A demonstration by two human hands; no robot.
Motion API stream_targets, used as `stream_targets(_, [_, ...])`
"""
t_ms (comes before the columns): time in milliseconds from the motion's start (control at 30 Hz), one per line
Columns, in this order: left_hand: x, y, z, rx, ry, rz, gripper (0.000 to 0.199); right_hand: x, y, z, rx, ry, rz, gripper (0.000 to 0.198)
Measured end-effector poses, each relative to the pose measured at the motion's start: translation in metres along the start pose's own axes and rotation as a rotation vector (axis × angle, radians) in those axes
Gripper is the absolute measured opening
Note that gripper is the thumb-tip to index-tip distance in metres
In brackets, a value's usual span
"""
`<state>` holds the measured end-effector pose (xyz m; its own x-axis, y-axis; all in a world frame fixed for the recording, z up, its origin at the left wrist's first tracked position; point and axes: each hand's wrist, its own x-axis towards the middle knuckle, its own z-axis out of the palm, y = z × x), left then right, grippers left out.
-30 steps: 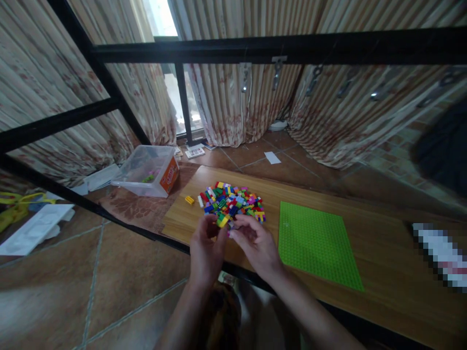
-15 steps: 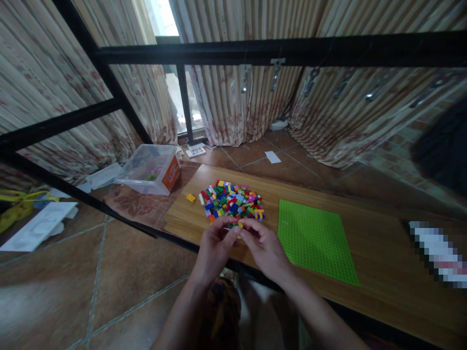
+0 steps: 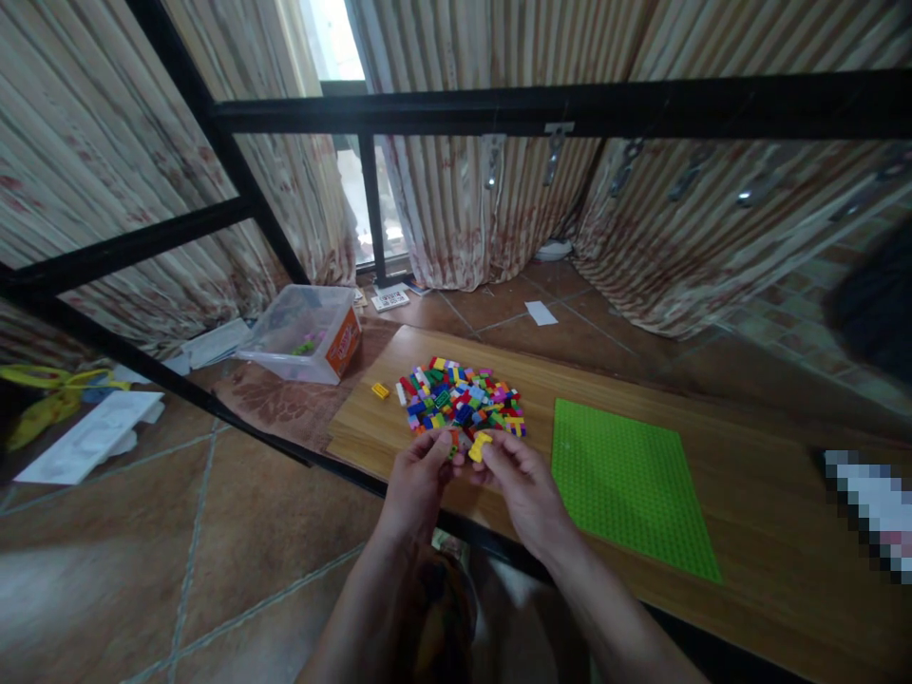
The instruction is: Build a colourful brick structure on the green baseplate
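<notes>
Just in front of a heap of mixed toy bricks (image 3: 463,394), my two hands are close together above the wooden board. My right hand (image 3: 520,475) is closed on a yellow toy brick piece (image 3: 480,446), pinched between thumb and fingers. My left hand (image 3: 420,475) is closed around small toy bricks (image 3: 454,446), of which red-orange and green parts show; the fingers hide the rest. To the right of the hands lies a flat green studded baseplate (image 3: 634,484). A single yellow brick (image 3: 380,390) sits apart, left of the heap.
A clear plastic box (image 3: 299,332) with an orange label stands at the left on a brown mat (image 3: 256,404). Black metal bars (image 3: 456,114) cross in front of the curtains. A white molded tray (image 3: 89,437) lies on the tiled floor. A blurred-out object (image 3: 869,513) is at the far right.
The hands have turned and parted slightly, and the yellow piece now shows clearly in my right fingers, separate from the bricks in my left. The whole view has shifted a little.
</notes>
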<state>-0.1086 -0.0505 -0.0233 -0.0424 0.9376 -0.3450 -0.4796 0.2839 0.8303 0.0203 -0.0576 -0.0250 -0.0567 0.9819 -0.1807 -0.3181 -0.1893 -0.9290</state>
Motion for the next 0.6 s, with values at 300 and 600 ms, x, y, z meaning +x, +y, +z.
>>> stream_targets(300, [0.078, 0.032, -0.016, 0.978, 0.146, 0.379, 0.015, -0.001, -0.006, -0.021, -0.008, 0.102, 0.067, 0.037])
stream_targets(600, [0.079, 0.032, -0.008, 1.454, 0.168, 0.466, 0.026, -0.007, -0.004, -0.037, 0.005, 0.122, 0.104, 0.038])
